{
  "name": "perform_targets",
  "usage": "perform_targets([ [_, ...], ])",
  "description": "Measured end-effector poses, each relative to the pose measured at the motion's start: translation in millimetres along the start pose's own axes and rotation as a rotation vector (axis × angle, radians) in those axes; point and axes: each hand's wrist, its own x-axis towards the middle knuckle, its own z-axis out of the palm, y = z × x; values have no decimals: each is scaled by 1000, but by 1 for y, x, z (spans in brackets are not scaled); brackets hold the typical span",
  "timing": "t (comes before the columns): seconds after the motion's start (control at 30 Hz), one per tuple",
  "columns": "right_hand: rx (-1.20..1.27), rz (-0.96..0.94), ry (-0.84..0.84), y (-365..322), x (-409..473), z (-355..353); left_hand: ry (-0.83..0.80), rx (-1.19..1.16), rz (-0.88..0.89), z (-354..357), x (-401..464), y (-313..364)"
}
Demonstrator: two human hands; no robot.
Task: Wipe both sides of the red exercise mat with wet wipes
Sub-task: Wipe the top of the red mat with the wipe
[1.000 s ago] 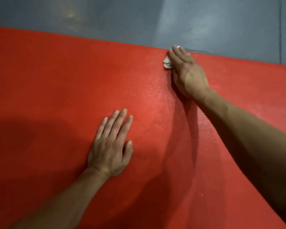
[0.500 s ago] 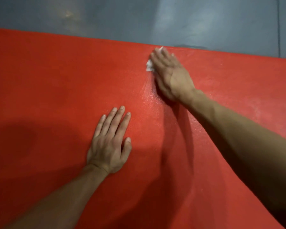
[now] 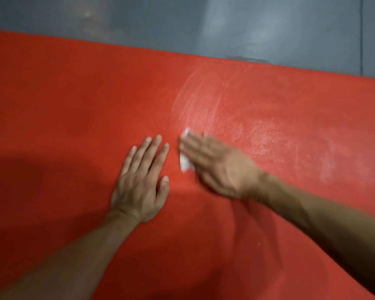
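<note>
Head cam only, so we've got one angle to go on. Mat [image 3: 74,105] fills nearly the whole frame, red, lying flat on a grey floor [image 3: 247,29] that shows as a strip along 12 o'clock. Our left hand [image 3: 142,180] sits near the middle, palm down, fingers straight and together, pressing the mat flat. Right hand [image 3: 214,165] is just beside it at 3 o'clock, blurred with motion, fingers fairly flat over a white wipe [image 3: 185,164] that peeks out at its fingertips and under the palm edge; it looks like flat pressing more than a pinch, though the blur makes that hard to call. From the wipe up towards 1 o'clock we see a pale curved wet streak [image 3: 204,100], with more sheen spreading to 3 o'clock. Everything from 9 to 11 o'clock looks dry and matte.

Our take on doing this bit well: overlap each arc with the streak beside it so no dry bands get left, keep the palm flat on the wipe so it doesn't bunch, and shift the bracing hand left before the wipe runs into it. Plenty of this side left, and the underside isn't touched yet by the look of it.
</note>
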Motion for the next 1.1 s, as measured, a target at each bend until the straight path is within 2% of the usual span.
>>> perform_targets([
  [0.07, -46, -141, -81, -16, -23, 8, 3, -1, 4, 0, 0, 0],
  [0.1, -59, -146, -77, -6, -21, 6, 7, -2, 6, 0, 1, 0],
  [0.23, -120, 260, 106, 64, 13, -22, 16, -6, 10, 1, 0, 0],
  [0.3, -116, 354, 130, 67, 16, -24, 21, -10, 14, 1, 0, -1],
  [0.37, -79, 287, 94, 32, -1, -11, 28, -11, 13, 2, -1, -1],
  [0.47, -70, -33, -84, -36, -53, 17, 25, -6, 0, 1, -1, 0],
  [0.53, -130, -147, -140, -33, -61, 18, 17, 0, -2, 2, -1, -1],
  [0.57, -159, -109, -128, -19, -55, 15, 13, -1, 1, 2, -1, -1],
  [0.67, -196, 226, 15, 27, -23, -4, 6, -3, 4, 1, -1, -1],
  [0.73, -175, 367, 61, 35, -13, -7, 12, -6, 3, 1, -1, -1],
  [0.8, -119, 340, 70, 9, -22, 5, 20, -9, 2, 2, -1, -1],
  [0.9, -52, 15, -55, -58, -60, 32, 39, -18, 4, 2, -1, -2],
  [0.97, -74, -141, -80, -69, -64, 37, 49, -19, 7, 3, -1, -2],
  [1.03, -114, -67, -23, -44, -39, 30, 47, -19, 8, 3, -1, -2],
  [1.1, -146, 144, 66, -13, 3, 17, 51, -15, 13, 3, -1, -2],
])
